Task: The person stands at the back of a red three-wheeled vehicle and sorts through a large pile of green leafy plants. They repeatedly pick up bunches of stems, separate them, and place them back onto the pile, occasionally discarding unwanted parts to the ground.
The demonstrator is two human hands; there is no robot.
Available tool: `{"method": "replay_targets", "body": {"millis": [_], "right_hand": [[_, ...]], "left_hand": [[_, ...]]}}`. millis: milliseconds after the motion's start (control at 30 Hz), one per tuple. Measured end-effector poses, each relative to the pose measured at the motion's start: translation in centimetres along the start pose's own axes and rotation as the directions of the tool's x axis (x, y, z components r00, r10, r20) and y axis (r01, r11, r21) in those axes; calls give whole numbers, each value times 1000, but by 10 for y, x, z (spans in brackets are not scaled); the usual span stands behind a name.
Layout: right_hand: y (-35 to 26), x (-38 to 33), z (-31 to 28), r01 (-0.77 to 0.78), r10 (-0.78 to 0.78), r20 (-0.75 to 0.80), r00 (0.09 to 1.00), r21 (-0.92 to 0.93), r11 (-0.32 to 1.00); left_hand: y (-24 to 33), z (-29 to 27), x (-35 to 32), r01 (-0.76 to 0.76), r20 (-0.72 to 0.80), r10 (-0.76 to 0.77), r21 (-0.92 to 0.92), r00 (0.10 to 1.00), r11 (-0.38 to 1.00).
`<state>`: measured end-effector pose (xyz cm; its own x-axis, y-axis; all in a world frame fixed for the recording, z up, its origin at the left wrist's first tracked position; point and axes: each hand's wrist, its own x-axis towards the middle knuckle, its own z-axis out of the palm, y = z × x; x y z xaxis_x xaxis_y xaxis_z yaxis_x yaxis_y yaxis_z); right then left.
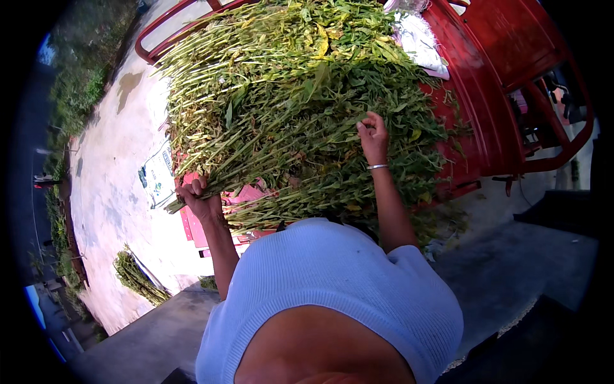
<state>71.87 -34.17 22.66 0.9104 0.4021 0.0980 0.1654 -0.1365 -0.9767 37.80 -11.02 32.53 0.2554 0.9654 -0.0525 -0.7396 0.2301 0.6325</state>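
Head view only: green stalks with leaves [300, 96] are heaped high in the bed of a red cart [486, 96], butt ends hanging over the cart's near edge, leafy tops toward the far rail. Left hand [201, 201] sits at the near-left corner of the bed, fingers curled shut around a small bunch of stalk ends. Right hand [374, 137] is on top of the heap nearer the right side, fingers bent and pinching into the stems; whether it has a full grip I can't tell. Metal bangle [377, 167] on that wrist. Pink boards [198, 227] show under the overhanging stalks. White sack [419, 38] lies at the far-right corner. Separate small bundle [137, 278] lies on the concrete ground [109, 166], well apart from the cart. Risks, as I judge them: stalks are interlocked, so a pull at the corner could drag neighbouring stems off the near edge; stems could snap or strip; the bangle could snag.
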Motion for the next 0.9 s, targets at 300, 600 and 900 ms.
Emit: {"method": "replay_targets", "body": {"millis": [300, 600, 900], "right_hand": [[-29, 79, 78, 316, -47, 380, 924, -687, 654], [-41, 23, 51, 488, -364, 366, 856, -345, 802], [-34, 74, 5, -167, 134, 130, 982, 288, 943]], "left_hand": [[17, 31, -34, -94, 497, 12, 141, 868, 985], [26, 73, -46, -196, 354, 150, 97, 923, 976], [29, 98, -41, -128, 370, 126, -19, 920, 992]]}}
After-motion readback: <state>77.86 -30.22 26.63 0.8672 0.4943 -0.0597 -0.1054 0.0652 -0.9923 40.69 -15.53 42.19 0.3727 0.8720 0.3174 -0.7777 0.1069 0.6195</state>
